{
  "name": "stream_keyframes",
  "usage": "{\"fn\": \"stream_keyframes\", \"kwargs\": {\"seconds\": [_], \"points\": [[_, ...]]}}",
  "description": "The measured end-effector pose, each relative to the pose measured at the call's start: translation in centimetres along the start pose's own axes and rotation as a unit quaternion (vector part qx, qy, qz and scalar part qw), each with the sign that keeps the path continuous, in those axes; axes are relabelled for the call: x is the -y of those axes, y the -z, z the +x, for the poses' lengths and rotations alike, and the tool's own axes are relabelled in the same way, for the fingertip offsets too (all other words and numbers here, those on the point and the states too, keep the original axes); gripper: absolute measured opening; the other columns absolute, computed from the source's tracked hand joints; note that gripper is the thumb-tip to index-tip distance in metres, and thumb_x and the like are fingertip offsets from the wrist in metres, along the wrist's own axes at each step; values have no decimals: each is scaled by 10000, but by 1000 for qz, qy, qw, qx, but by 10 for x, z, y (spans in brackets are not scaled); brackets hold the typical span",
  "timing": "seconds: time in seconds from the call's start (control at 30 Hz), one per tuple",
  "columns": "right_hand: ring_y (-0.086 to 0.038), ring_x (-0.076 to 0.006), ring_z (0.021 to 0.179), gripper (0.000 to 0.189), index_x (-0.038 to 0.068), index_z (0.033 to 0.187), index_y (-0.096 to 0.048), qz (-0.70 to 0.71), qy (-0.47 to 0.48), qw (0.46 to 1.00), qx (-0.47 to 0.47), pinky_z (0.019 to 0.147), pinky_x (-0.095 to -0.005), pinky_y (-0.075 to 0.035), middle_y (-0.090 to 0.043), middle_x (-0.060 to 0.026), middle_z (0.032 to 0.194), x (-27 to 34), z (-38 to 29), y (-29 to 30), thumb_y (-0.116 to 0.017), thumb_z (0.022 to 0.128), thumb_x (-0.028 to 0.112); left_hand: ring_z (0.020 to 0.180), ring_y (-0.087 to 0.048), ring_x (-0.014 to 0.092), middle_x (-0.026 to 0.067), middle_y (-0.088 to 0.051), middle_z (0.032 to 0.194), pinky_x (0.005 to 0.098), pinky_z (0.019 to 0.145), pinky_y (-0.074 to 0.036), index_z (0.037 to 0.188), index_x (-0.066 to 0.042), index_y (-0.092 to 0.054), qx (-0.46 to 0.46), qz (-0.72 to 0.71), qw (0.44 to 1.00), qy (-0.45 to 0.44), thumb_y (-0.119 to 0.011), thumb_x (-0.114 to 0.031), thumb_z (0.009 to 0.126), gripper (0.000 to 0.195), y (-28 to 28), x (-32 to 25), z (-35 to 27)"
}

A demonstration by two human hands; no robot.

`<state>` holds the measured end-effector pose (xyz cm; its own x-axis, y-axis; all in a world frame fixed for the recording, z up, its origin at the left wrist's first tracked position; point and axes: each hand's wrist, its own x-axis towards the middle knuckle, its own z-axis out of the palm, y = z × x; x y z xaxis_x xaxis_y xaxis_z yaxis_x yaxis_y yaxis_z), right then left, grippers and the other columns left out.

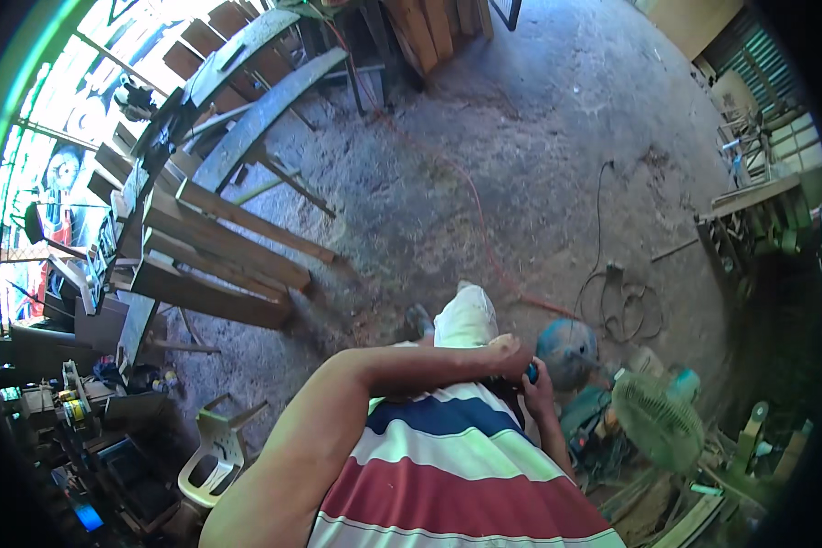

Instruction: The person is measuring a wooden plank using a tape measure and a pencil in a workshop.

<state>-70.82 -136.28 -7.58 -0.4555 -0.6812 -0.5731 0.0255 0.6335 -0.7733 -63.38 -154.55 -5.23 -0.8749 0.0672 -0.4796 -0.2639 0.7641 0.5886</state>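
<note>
My left arm reaches across my striped shirt (pixel 445 472), and my left hand (pixel 514 355) rests at my right side. Close below it, my right hand (pixel 540 396) has its fingers around a small blue object (pixel 532 373). The two hands nearly meet there, and the left fingers are mostly hidden behind the wrist. What the blue object is cannot be made out. A leg in white trousers (pixel 467 318) shows just beyond my forearm. Right of my hands stands a round, worn blue container (pixel 567 349).
Wooden boards (pixel 226 253) jut out from a rack at left. An orange cord (pixel 479 205) crosses the dusty floor (pixel 397 185); a dark cable (pixel 627 308) lies coiled on the right. A pedestal fan (pixel 657 421) stands at lower right, a plastic chair (pixel 216 452) at lower left.
</note>
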Motion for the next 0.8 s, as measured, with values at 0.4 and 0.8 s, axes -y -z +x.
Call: {"fn": "stream_keyframes", "kwargs": {"seconds": [0.4,0.8], "points": [[-609,-288,1211,479,42,1409,-502,-49,60,996,44,1046,-409,-466,-626,-186,1278,116,246,10,-652,958,99,1022,-752,308,123,-784,1075,444,849,-596,1079,-121,-811,97,65,993,-3,-795,-390,739,434,178,195,149],[-626,-181,1101,466,32,1379,-547,-33,-102,990,87,952,-330,-510,-659,-106,1246,263,371,58,-664,930,72,876,-767,284,134,-788,1019,427,745,-607,1052,-70,-804,218,16,973,-79,-736,-347,783,392,333,251,223]]}}
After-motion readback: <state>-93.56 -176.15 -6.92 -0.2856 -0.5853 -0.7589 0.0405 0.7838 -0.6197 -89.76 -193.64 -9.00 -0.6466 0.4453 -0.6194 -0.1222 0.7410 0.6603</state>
